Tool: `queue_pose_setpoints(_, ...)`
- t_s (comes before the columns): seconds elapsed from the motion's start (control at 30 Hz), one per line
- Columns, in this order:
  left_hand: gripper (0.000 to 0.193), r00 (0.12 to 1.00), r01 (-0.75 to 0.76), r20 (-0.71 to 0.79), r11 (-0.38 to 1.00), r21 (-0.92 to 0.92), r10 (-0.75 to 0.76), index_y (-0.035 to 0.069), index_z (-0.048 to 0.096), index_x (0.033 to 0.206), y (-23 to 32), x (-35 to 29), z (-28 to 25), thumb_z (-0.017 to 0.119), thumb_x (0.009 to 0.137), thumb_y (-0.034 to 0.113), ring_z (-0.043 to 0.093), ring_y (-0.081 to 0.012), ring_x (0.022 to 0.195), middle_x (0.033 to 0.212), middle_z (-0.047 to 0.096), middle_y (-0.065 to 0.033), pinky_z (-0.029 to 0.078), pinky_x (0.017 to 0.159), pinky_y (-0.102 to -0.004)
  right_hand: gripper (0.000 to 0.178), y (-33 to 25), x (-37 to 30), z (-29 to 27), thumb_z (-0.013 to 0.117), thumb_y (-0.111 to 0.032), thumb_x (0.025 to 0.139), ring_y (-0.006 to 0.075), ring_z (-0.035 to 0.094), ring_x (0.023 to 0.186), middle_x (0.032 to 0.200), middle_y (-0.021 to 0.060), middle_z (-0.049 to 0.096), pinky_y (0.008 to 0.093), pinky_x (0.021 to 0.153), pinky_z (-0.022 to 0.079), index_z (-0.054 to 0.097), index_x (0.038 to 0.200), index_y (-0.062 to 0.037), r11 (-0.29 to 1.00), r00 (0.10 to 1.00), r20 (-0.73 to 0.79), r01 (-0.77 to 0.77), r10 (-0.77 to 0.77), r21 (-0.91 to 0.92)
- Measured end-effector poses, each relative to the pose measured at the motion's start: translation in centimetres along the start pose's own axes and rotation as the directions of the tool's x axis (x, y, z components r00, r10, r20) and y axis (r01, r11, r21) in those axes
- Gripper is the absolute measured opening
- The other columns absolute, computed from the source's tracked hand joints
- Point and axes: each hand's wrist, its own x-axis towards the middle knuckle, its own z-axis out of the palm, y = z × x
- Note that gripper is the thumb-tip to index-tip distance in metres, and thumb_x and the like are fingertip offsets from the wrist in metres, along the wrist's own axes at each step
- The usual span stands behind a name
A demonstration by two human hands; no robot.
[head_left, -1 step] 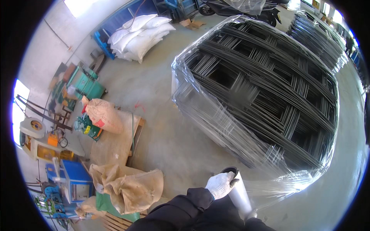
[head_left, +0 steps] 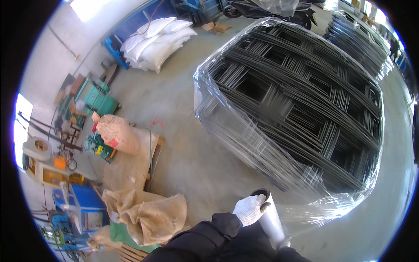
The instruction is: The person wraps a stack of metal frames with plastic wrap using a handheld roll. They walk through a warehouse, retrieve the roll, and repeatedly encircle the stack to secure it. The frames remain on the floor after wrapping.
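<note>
My left hand (head_left: 249,210), in a white knit glove, is closed around the upper end of a roll of clear stretch film (head_left: 273,218). The roll slants down to the right in front of my legs, its dark open core facing up. At its lower end a small part of my gloved right hand (head_left: 286,243) shows; its fingers are mostly hidden. A sheet of film (head_left: 305,214) stretches from the roll to the near corner of a large stack of black wire mesh panels (head_left: 301,102). Film covers the sides of that stack.
To the left, a wooden board (head_left: 128,168) on a pallet carries a tied sack (head_left: 117,133). Brown sacking (head_left: 152,214) lies near my left arm. White sacks (head_left: 159,41) are piled farther back. Another wrapped stack (head_left: 358,41) and a motorcycle (head_left: 301,17) stand beyond the mesh.
The view has shifted very slightly, so the things at the left sit a little differently. Both hands and the roll keep the same position.
</note>
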Motion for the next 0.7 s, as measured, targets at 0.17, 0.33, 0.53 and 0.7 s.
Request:
queue_pose_setpoints(0.17, 0.038, 0.994, -0.024, 0.110, 0.997, 0.077, 0.015, 0.011, 0.070, 0.120, -4.7, 3.1, -5.9, 0.061, 0.116, 0.048, 0.076, -0.0493, 0.091, 0.096, 0.079, -0.0221, 0.061, 0.078, -0.0615, 0.108, 4.9, -4.0, 8.7, 0.040, -0.087, 0.111, 0.0471, 0.077, 0.122, 0.145, 0.0327, 0.074, 0.0567, 0.095, 0.065, 0.060, 0.158, 0.0089, 0.991, 0.998, -0.050, -0.027, 0.034, 0.130)
queue_pose_setpoints(0.33, 0.042, 0.985, -0.120, 0.140, 0.982, 0.148, 0.100, 0.013, 0.070, 0.137, -9.1, 7.4, -13.5, 0.060, 0.116, 0.048, 0.077, -0.0477, 0.098, 0.104, 0.081, -0.0216, 0.061, 0.082, -0.0598, 0.100, 4.1, -13.8, 21.2, 0.046, -0.082, 0.113, 0.0428, 0.077, 0.118, 0.141, 0.0299, 0.075, 0.0522, 0.089, 0.066, 0.055, 0.163, 0.0043, 0.941, 0.974, 0.076, -0.226, 0.214, 0.251)
queue_pose_setpoints(0.53, 0.039, 0.884, -0.455, 0.181, 0.881, 0.129, 0.430, 0.012, 0.073, 0.125, -5.6, 17.3, -21.5, 0.065, 0.113, 0.049, 0.079, -0.0463, 0.099, 0.104, 0.082, -0.0201, 0.063, 0.085, -0.0574, 0.102, 3.3, -14.5, 33.7, 0.032, -0.082, 0.115, 0.0368, 0.077, 0.117, 0.141, 0.0220, 0.075, 0.0519, 0.093, 0.064, 0.064, 0.151, 0.0079, 0.899, 0.974, -0.222, 0.141, -0.051, 0.414)
queue_pose_setpoints(0.7, 0.036, 0.891, -0.451, 0.076, 0.855, 0.258, 0.447, 0.016, 0.077, 0.129, -12.8, 21.4, -30.6, 0.075, 0.107, 0.045, 0.080, -0.0418, 0.096, 0.101, 0.082, -0.0159, 0.065, 0.085, -0.0541, 0.097, -8.3, -35.7, 44.9, 0.033, -0.093, 0.109, 0.0275, 0.072, 0.092, 0.115, 0.0121, 0.074, 0.0435, 0.062, 0.055, 0.064, 0.145, -0.0087, 0.834, 0.955, 0.294, -0.187, 0.030, 0.520)
